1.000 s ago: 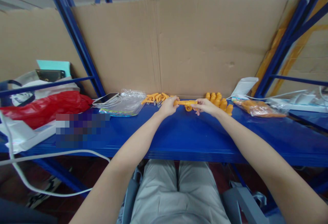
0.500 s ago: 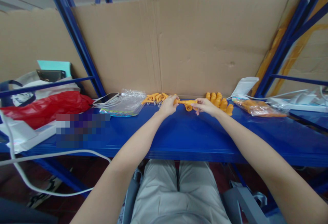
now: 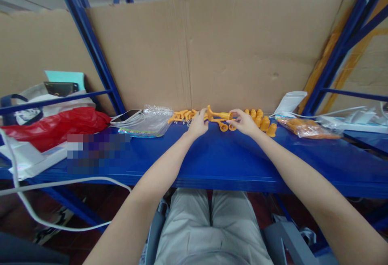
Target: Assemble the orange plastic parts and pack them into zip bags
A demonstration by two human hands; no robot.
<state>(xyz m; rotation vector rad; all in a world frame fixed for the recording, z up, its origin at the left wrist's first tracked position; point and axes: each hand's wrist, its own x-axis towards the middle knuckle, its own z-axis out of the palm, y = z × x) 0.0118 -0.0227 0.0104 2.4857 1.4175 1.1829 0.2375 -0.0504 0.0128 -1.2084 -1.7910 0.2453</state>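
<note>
One orange piece (image 3: pixel 222 115) pinched by your right hand (image 3: pixel 245 122); your left hand (image 3: pixel 198 125) at other end, can't tell grip; orange cups (image 3: pixel 264 124) right of right hand

I can read no words or numbers from here. The pale marking on the navy item (image 3: pixel 28 116) at my ten o'clock blurs; the clear packet's (image 3: pixel 151 125) coloured edging, at eleven, stays illegible.
</note>
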